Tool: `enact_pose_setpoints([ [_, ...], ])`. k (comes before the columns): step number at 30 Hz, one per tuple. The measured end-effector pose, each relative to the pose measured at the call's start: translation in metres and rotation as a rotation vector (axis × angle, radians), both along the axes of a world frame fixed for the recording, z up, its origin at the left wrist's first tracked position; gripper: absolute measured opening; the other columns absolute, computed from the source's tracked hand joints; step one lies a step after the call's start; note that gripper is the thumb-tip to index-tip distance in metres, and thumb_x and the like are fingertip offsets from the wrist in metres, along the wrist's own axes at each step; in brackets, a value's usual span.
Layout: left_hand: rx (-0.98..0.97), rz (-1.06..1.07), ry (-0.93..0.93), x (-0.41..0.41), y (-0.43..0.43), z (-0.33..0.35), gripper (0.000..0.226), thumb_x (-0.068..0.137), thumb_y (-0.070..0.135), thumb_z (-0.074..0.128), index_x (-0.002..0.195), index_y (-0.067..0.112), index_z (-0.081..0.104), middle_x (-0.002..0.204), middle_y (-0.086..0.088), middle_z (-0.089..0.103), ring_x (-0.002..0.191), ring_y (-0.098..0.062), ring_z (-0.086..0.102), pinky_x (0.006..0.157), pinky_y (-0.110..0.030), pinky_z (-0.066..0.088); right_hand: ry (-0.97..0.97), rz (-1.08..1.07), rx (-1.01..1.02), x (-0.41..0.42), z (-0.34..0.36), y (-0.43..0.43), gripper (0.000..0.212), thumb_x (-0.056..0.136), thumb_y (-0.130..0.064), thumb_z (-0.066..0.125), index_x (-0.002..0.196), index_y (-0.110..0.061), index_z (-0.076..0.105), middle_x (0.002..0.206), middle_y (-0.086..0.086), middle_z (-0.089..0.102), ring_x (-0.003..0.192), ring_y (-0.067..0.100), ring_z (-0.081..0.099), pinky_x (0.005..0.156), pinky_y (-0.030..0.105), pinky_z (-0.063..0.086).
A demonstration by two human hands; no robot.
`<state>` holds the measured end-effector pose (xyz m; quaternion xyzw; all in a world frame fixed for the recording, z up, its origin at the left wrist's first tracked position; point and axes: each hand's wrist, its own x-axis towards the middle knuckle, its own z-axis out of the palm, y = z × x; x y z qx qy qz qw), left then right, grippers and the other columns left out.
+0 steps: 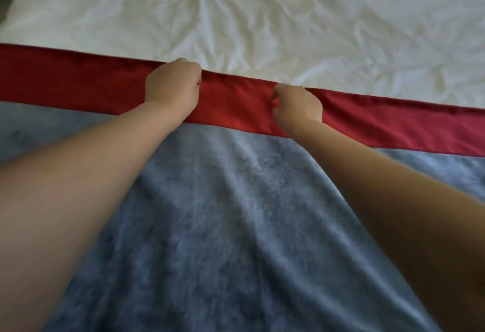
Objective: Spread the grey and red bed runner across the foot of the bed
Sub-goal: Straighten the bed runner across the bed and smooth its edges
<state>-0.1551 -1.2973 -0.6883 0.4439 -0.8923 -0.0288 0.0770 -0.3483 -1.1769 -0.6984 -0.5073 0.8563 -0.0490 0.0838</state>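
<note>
— Where did the bed runner lie at that moment?

— Across the bed, on top of the white bedcover. Its grey panel filled the view from 6 o'clock up to the middle. Its red band ran as the far border from 9 o'clock to 3 o'clock, dipping a little toward 3. The bare bedcover showed beyond it at 12 o'clock.

— And the hands?

— Both were on the red band near the centre, close together but apart. The left hand was curled over the band's far edge. Its fingertips were hidden behind that edge, so I judged a grip rather than saw one. The right hand had its fingers bunched and pinching the red cloth.

— How would the cloth handle?

— Soft and limp, I would say. The grey panel had a plush nap and lay in long ridges fanning toward 6 o'clock, so it looked light enough to drag but likely to cling and wrinkle. The red band looked smoother and thinner, perhaps slicker. The far edge seemed the right place to hold it, with the hands then worked outward toward 9 and 3 o'clock to pull it taut.

— Counts?

— One runner with one red band in view, one bedcover, two hands, two bare forearms
</note>
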Motion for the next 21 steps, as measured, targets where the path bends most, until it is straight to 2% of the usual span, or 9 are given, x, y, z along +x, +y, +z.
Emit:
enact_pose_setpoints([
  [4,0.132,-0.138,0.060,0.050,0.034,0.014,0.017,0.085,0.020,0.053,0.095,0.016,0.066,0.099,-0.010,0.065,0.093,-0.033,0.060,0.074,-0.041,0.050,-0.090,0.074,-0.025,0.067,0.014,0.026,0.025,0.082,-0.014,0.046,0.099,-0.021,0.064,0.100,0.002,0.065,0.093,0.027,0.061,0.064,0.031,0.043],
  [6,0.144,-0.242,0.026,0.087,0.059,0.019,0.022,0.085,0.028,0.055,0.104,0.019,0.064,0.106,-0.008,0.064,0.099,-0.032,0.059,0.075,-0.042,0.051,-0.107,0.178,-0.050,0.110,0.018,0.044,0.025,0.087,-0.022,0.050,0.109,-0.021,0.061,0.107,0.002,0.064,0.099,0.026,0.059,0.070,0.033,0.046],
  [8,0.069,-0.288,-0.020,0.129,0.086,0.023,0.032,0.085,0.035,0.057,0.111,0.019,0.061,0.113,-0.008,0.063,0.104,-0.032,0.058,0.076,-0.041,0.049,-0.082,0.275,-0.043,0.158,0.023,0.064,0.033,0.089,-0.030,0.053,0.121,-0.023,0.055,0.118,0.003,0.060,0.110,0.026,0.055,0.079,0.037,0.047],
  [10,0.017,-0.257,-0.022,0.176,0.111,0.028,0.037,0.083,0.041,0.057,0.112,0.018,0.061,0.113,-0.008,0.064,0.105,-0.032,0.059,0.075,-0.039,0.049,-0.036,0.326,-0.034,0.209,0.028,0.082,0.039,0.089,-0.035,0.053,0.126,-0.023,0.052,0.122,0.005,0.058,0.114,0.028,0.052,0.080,0.039,0.047],
  [15,0.037,-0.148,0.020,0.287,0.163,0.042,0.037,0.083,0.044,0.057,0.108,0.017,0.063,0.110,-0.007,0.065,0.101,-0.032,0.060,0.077,-0.041,0.052,-0.054,0.360,-0.044,0.326,0.039,0.125,0.039,0.089,-0.038,0.051,0.122,-0.017,0.052,0.116,0.009,0.059,0.110,0.031,0.053,0.079,0.040,0.047],
  [21,0.046,-0.102,0.015,0.373,0.205,0.041,0.034,0.083,0.041,0.056,0.100,0.013,0.063,0.101,-0.006,0.065,0.095,-0.030,0.060,0.073,-0.040,0.050,-0.091,0.444,-0.065,0.413,0.044,0.158,0.038,0.090,-0.040,0.049,0.121,-0.018,0.053,0.113,0.006,0.060,0.107,0.029,0.055,0.077,0.037,0.045],
])
